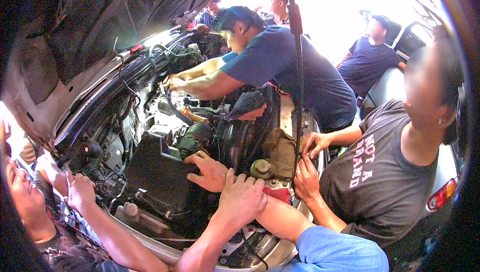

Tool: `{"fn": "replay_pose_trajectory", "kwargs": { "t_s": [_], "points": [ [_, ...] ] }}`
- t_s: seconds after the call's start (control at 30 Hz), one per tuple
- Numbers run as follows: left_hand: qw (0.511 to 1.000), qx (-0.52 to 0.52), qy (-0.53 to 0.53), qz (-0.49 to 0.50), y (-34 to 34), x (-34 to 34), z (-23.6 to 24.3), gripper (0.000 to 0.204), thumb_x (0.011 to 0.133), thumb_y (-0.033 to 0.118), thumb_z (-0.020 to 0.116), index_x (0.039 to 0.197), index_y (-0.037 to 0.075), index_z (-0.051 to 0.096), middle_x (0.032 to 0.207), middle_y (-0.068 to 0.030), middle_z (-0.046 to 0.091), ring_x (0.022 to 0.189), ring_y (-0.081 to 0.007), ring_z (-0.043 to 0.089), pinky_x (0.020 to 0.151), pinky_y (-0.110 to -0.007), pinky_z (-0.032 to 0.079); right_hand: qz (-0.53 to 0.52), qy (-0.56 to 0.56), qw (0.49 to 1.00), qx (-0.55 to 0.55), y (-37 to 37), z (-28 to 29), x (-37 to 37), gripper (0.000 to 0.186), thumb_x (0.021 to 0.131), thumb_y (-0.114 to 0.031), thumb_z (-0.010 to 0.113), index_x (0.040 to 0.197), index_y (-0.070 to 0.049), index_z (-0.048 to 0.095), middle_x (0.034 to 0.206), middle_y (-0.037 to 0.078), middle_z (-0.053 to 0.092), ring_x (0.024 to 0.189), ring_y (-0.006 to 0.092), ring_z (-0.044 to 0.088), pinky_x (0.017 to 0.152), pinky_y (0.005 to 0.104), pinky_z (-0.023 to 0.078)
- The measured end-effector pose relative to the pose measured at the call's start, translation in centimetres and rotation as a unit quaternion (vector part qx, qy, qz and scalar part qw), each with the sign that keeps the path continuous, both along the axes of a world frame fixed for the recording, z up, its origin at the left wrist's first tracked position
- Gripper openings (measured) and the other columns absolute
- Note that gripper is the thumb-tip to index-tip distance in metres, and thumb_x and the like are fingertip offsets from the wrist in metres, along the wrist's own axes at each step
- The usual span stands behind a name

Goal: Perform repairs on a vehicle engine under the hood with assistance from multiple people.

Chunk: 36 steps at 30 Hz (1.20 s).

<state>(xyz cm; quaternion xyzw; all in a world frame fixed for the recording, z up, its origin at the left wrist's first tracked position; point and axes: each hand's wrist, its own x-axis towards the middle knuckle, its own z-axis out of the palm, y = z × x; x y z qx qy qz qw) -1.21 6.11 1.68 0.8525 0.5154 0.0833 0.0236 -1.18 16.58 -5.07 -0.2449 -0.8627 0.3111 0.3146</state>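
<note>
My right hand (206, 171) reaches over the engine bay from the lower right, fingers spread, by the edge of a large black plastic box (157, 169). My left hand (241, 197) lies across my right wrist and forearm, fingers curled over it. Just right of my hands are a round olive-green cap (261, 168) and a red item (279, 193), partly hidden by my arm. Above my right hand sit a dark cylindrical housing (195, 137) and a hose (177, 109) among engine parts.
A co-worker (295, 72) leans over the engine's far side. Another (375, 182) has both hands by the hood prop rod (300, 72). A person (30, 202) reaches in from the left. Others (370, 57) stand behind. The raised hood (60, 32) hangs overhead.
</note>
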Motion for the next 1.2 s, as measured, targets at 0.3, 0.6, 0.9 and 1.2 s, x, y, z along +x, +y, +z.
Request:
{"fn": "replay_pose_trajectory", "kwargs": {
  "t_s": [0.3,0.6,0.9,1.2],
  "points": [
    [1.0,-0.008,-0.018,-0.013,0.0,0.0,-0.3,0.035,0.092,0.034,0.054,0.11,0.005,0.064,0.107,-0.0176,0.068,0.111,-0.0359,0.062,0.107,-0.062,0.036,-0.008,0.028,0.999,-0.012,-0.8,-0.4,0.3,0.051,0.086,-0.022,0.072,0.129,-0.004,0.052,0.125,0.017,0.053,0.102,0.0306,0.059,0.088,0.0384,0.052],
    [0.995,-0.066,-0.056,-0.051,-0.3,1.1,-0.5,0.039,0.093,0.036,0.052,0.111,0.003,0.063,0.105,-0.0223,0.069,0.106,-0.0402,0.064,0.102,-0.06,0.04,0.002,0.108,0.992,-0.065,-3.5,-1.2,1.9,0.065,0.085,-0.015,0.074,0.143,-0.009,0.044,0.15,0.015,0.035,0.094,0.0232,0.063,0.081,0.0349,0.055],
    [0.992,-0.034,-0.095,-0.071,0.0,0.5,-0.1,0.035,0.088,0.032,0.058,0.108,0.003,0.063,0.106,-0.0178,0.069,0.108,-0.0374,0.062,0.105,-0.06,0.037,-0.167,0.07,0.983,-0.028,-2.2,0.3,1.4,0.056,0.083,-0.021,0.073,0.133,-0.008,0.049,0.134,0.015,0.049,0.112,0.0382,0.06,0.093,0.0442,0.051],
    [0.992,-0.09,-0.076,-0.043,0.3,0.5,0.4,0.042,0.086,0.03,0.064,0.118,0.002,0.061,0.11,-0.0178,0.068,0.113,-0.0375,0.06,0.108,-0.059,0.036,-0.136,0.082,0.986,-0.041,-2.4,-1.0,1.2,0.047,0.081,-0.021,0.073,0.123,-0.009,0.053,0.122,0.012,0.057,0.107,0.0345,0.062,0.089,0.0444,0.052]
  ]
}}
